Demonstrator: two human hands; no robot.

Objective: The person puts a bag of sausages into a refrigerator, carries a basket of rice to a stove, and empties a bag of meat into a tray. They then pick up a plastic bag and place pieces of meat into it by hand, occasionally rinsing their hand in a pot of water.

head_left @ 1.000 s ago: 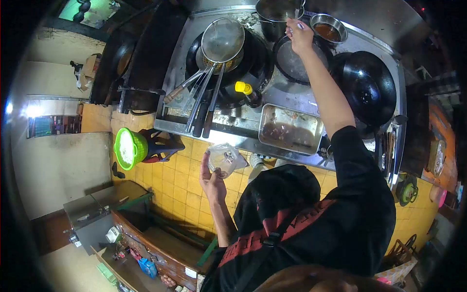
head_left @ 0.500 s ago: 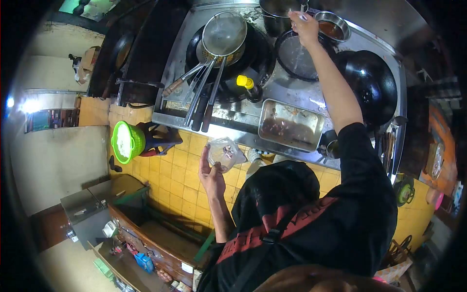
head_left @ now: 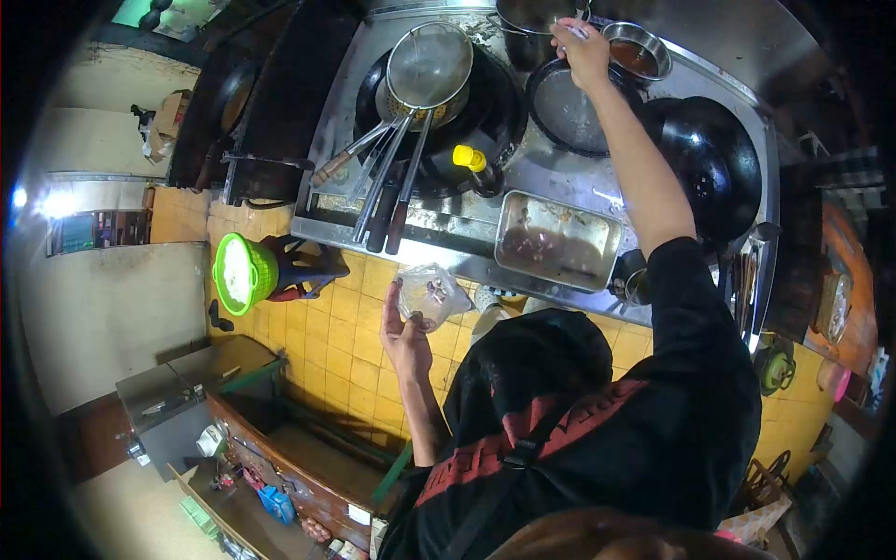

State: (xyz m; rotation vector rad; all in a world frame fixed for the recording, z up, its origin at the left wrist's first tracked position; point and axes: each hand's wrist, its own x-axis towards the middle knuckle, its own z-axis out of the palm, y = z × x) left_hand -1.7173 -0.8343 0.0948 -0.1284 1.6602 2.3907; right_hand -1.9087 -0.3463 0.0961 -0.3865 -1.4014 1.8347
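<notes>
My left hand (head_left: 404,338) grips the rim of a clear plastic bag (head_left: 435,297) in front of the stove. Small dark and pale pieces show inside the bag, which gapes at the top. Stretched out to the back of the stove, my right hand (head_left: 581,49) has its fingers closed over the edge of a deep metal pot (head_left: 537,17). Something small and pale shows at those fingers, too little of it to name. Just right of this hand sits a metal bowl of brown liquid (head_left: 635,58). A round dark pan (head_left: 571,107) lies below my wrist.
Strainers (head_left: 429,70) with long handles rest over a wok at the left. A yellow-capped bottle (head_left: 471,159) stands near a rectangular metal tray (head_left: 558,241) with brownish liquid. A black wok (head_left: 705,168) occupies the right side. A green basket (head_left: 245,273) stands left of the stove.
My right hand has shifted slightly and its fingers have turned downward a little. The left hand and the plastic bag stay almost where they were.
</notes>
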